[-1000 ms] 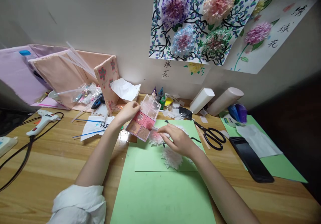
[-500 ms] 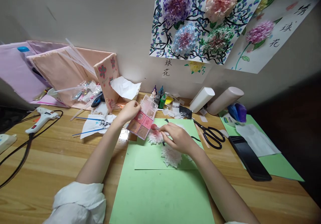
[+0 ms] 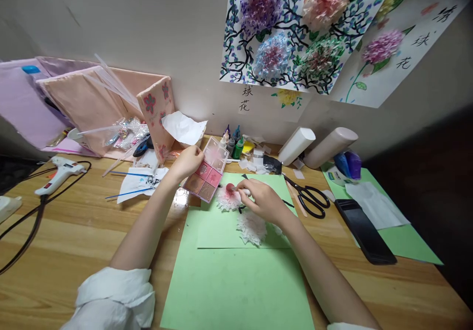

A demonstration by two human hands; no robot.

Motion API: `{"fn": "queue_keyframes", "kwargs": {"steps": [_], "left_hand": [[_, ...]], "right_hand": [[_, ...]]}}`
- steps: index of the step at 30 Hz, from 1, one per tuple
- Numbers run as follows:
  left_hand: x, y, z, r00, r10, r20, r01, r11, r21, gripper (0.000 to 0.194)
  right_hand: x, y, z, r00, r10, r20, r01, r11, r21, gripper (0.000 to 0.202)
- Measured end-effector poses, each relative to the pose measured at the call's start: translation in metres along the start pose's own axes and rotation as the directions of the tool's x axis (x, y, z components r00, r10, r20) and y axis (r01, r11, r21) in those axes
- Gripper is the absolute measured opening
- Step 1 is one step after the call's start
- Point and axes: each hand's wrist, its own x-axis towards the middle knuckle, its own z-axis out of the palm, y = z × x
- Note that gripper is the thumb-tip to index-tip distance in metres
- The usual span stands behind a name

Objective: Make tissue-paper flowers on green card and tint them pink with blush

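My left hand grips an open makeup palette by its upper left edge; pink and brown pans and a clear lid show. Pinched in my right hand is a short brush with a round pinkish-red tip. The tip is over a white ruffled paper flower tinged pink. Below it, another white ruffled flower lies on the smaller green sheet. Part of a further white piece shows beside my right wrist.
Black scissors and a black phone lie at right. White and beige bottles lean near the wall. A glue gun with its cable, and blue sticks on tissue, are at left. Small paint bottles stand behind.
My left hand and the palette have shifted slightly left and up. The brush tip has moved slightly right over the flower. The whole view has shifted a little.
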Motion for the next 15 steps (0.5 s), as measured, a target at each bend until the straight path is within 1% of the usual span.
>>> {"fn": "queue_keyframes", "kwargs": {"steps": [3,6,8,11,13,15], "left_hand": [[0.000,-0.002,-0.005,0.999,0.005,-0.041,-0.005,1.000,0.005,0.016],[-0.001,-0.003,-0.010,0.999,0.003,-0.051,-0.003,1.000,-0.008,0.017],[-0.002,-0.004,-0.013,0.999,0.010,-0.052,-0.011,1.000,-0.016,0.018],[-0.004,-0.005,-0.018,0.997,0.015,-0.077,-0.016,1.000,-0.011,0.019],[-0.004,-0.006,-0.021,0.995,0.003,-0.097,-0.004,1.000,-0.009,0.018],[-0.003,-0.007,-0.022,0.993,-0.009,-0.115,0.008,1.000,-0.010,0.018]], "right_hand": [[0.001,0.001,-0.001,0.998,0.058,0.011,-0.059,0.990,0.132,0.013],[0.003,0.004,0.001,0.989,0.130,0.066,-0.143,0.957,0.253,0.016],[0.005,0.007,0.004,0.981,0.189,0.052,-0.196,0.944,0.264,0.017],[0.006,0.009,0.007,0.970,0.241,-0.041,-0.224,0.944,0.241,0.017],[0.007,0.008,0.008,0.972,0.228,-0.053,-0.210,0.950,0.233,0.018],[0.006,0.004,0.008,0.981,0.192,-0.009,-0.184,0.953,0.240,0.017]]}}
